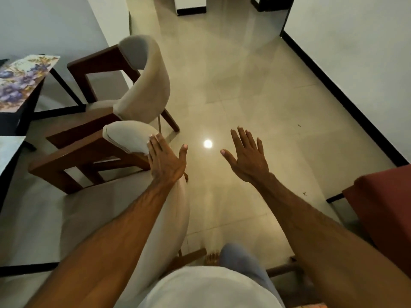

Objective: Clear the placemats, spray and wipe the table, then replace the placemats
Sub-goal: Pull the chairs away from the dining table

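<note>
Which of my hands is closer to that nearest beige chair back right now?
Left. Your left hand lies against the nearest chair back; your right hand hangs open over the floor, apart from it.

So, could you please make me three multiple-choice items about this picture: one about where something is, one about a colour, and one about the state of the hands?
1. Where does the flowered placemat lie?
A. On the floor between the hands
B. On the table at the far left
C. On the red seat at the right

2. What colour is the frame of the nearer chair?
A. Brown wood
B. White metal
C. Blue plastic

3. How are the two hands?
A. Both grip a spray bottle
B. The left holds a cloth, the right is a fist
C. Both are open and hold nothing

Answers:
1. B, since the placemat rests on the dark table edge at the left side.
2. A, since the chair's arms and legs are brown wood under pale padding.
3. C, since the left hand and right hand both show spread fingers with nothing in them.
</note>
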